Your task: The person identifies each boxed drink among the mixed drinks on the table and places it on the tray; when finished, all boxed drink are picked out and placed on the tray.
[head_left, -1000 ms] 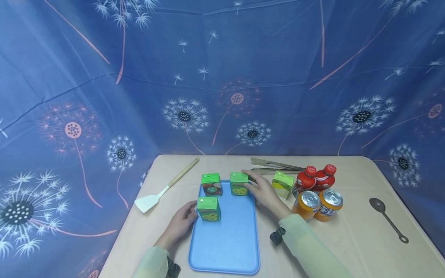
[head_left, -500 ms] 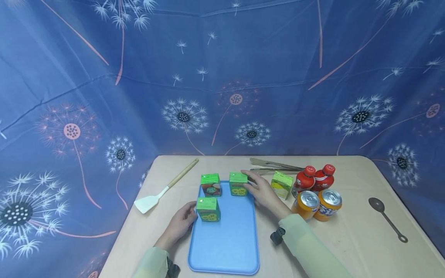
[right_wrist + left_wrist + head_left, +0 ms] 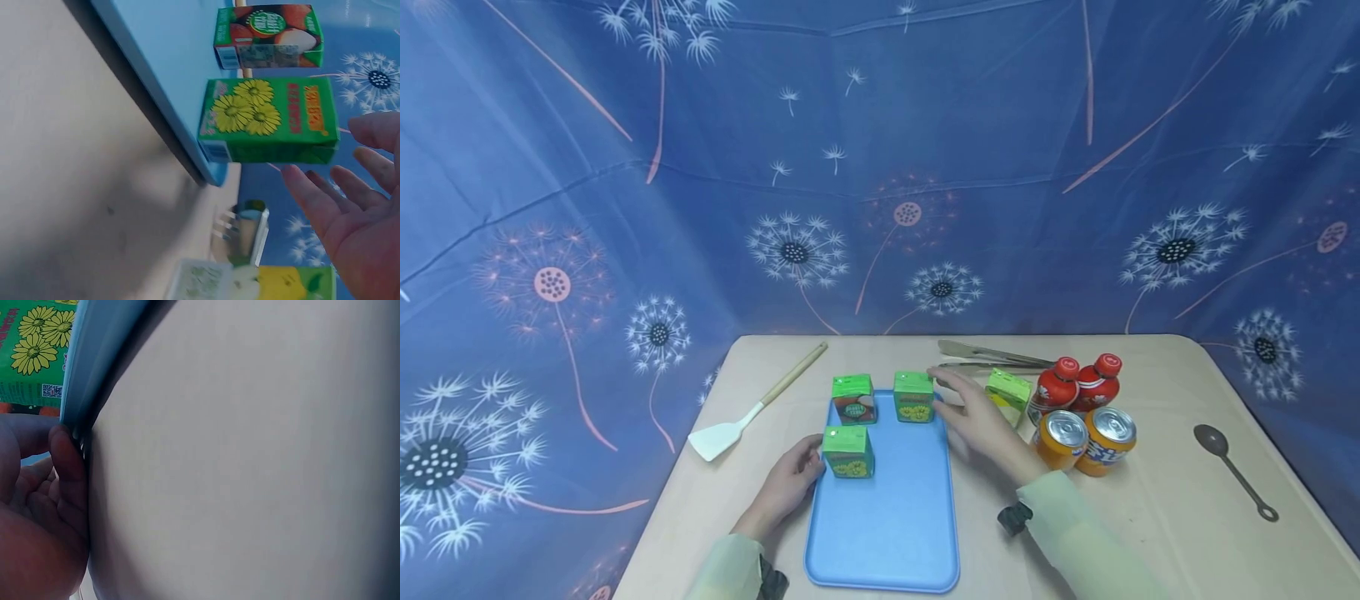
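A blue tray (image 3: 895, 533) bears three green juice boxes. On its left edge my left hand (image 3: 790, 475) pinches the rim, with one digit over the edge and another under it in the left wrist view. Beside that hand stands the near chrysanthemum juice box (image 3: 848, 462). The lychee juice box (image 3: 853, 404) stands at the tray's far left corner, the other chrysanthemum juice box (image 3: 913, 402) at the far right. Just right of the latter is my right hand (image 3: 977, 417), its fingers spread and apart from the box in the right wrist view, holding nothing.
A yellow-green juice box (image 3: 1009, 393) stands beyond my right hand. Close by are two red bottles (image 3: 1099, 385), two orange cans (image 3: 1105, 446) and metal tongs (image 3: 996, 357). A white spatula (image 3: 741, 421) lies left, a dark spoon (image 3: 1232, 471) right.
My right hand has let go of the far right chrysanthemum juice box and shifted slightly right. The left hand stays at the tray's edge.
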A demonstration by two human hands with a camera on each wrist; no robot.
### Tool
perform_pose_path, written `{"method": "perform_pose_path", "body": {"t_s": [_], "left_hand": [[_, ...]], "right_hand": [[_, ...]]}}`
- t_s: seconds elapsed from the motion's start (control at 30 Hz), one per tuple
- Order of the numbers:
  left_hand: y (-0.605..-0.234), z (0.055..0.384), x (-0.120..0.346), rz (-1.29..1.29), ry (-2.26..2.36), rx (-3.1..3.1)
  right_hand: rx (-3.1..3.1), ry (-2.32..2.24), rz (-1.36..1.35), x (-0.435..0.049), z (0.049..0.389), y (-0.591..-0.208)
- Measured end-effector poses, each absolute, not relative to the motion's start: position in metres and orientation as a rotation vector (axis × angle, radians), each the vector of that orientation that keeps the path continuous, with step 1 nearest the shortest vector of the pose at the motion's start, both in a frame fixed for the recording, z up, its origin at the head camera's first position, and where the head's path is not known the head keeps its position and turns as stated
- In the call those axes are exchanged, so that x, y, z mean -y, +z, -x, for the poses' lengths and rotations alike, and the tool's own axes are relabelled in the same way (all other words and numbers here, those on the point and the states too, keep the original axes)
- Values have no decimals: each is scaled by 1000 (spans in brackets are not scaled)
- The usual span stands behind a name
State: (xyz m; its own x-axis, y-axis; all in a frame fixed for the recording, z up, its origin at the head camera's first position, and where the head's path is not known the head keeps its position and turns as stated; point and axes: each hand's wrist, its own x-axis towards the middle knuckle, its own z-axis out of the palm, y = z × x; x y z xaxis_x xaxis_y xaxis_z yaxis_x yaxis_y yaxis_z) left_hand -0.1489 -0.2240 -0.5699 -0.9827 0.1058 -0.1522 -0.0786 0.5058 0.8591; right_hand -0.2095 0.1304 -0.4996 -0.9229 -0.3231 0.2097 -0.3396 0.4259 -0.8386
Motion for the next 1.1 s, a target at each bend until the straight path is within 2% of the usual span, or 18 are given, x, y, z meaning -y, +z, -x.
{"method": "perform_pose_path", "body": {"t_s": [0.17, 0.53, 1.1], "left_hand": [[-570, 149, 224, -40, 1491, -2559], [-571, 150, 226, -33, 1515, -2526], [-571, 150, 226, -21, 1501, -2526]], "right_hand": [[2597, 1496, -650, -143, 201, -486], [2644, 912, -611, -178, 186, -464], [2801, 514, -445, -203, 186, -462]]}}
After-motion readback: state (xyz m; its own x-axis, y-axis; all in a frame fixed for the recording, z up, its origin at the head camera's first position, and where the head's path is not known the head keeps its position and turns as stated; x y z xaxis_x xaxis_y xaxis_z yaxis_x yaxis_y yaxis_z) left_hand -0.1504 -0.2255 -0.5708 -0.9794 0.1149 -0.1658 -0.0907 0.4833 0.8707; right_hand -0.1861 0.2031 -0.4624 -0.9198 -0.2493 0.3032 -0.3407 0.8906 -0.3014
